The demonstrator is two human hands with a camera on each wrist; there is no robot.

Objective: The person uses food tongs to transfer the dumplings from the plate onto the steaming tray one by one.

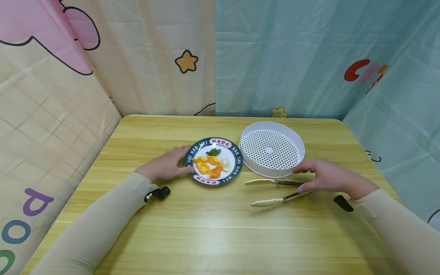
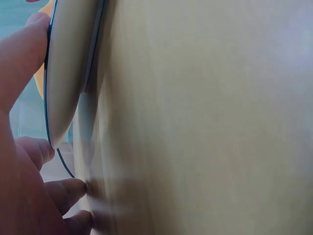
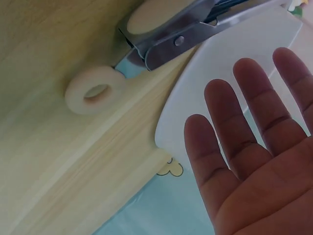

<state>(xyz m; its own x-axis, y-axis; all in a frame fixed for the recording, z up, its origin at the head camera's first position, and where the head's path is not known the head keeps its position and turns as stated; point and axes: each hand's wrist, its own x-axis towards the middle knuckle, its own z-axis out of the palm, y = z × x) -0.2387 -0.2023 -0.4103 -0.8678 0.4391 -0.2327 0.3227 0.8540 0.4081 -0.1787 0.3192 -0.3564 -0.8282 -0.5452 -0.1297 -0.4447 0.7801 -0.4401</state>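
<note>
Pretty sure I'm only at the start here. All six dumplings [image 1: 214,173] I can count are sitting on the plate [image 1: 237,161], and none are showing in the sieve [image 1: 258,149]. The tongs [image 1: 267,203] are lying on the table [image 1: 206,229] with their arms spreading apart, so I'd say getting a proper hold on them isn't done yet, and moving any food isn't either.

My left hand [image 1: 169,164] is spreading wide at the plate's left side, thumb lying over the rim. My right hand [image 1: 326,176] is hovering over the tongs' handle end, fingers spreading and holding nothing; can't tell if the thumb is touching metal.

Looks-wise, the tongs are sporting cream scalloped tips, metal arms and a pale ring [image 3: 76,95] at the tail, sitting just in front of the white sieve. The dumplings are looking smooth and shiny: one green, one white, the others yellow to orange, clustering mid-plate.
</note>
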